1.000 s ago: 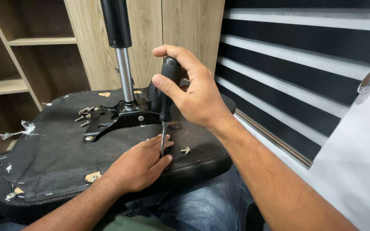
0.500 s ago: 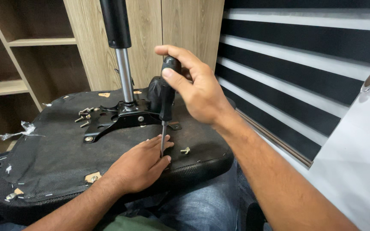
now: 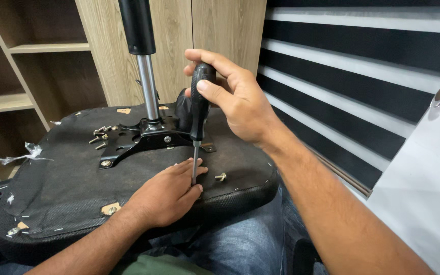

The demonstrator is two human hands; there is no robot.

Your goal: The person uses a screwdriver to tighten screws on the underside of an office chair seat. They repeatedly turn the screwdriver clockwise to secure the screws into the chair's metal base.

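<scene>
Underneath: black seat base (image 3: 77, 188), wooden shelving (image 3: 42, 48), striped blinds (image 3: 362, 61).

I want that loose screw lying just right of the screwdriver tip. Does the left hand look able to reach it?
Probably yes. The loose screw lies uncovered on the seat underside, close beside the left hand. But its fingers are steadying the screwdriver, so it would have to let go.

An upturned chair seat (image 3: 77, 188), its black fabric underside facing up, rests across the person's lap and carries everything here. A black metal mounting plate (image 3: 143, 140) sits near its middle, with a gas-lift column (image 3: 146, 86) rising upright from it. Loose screws (image 3: 99, 135) lie just left of the plate, a single screw (image 3: 221, 176) lies to its lower right, and small tan tabs (image 3: 110, 209) sit toward the seat's near edge.
</scene>
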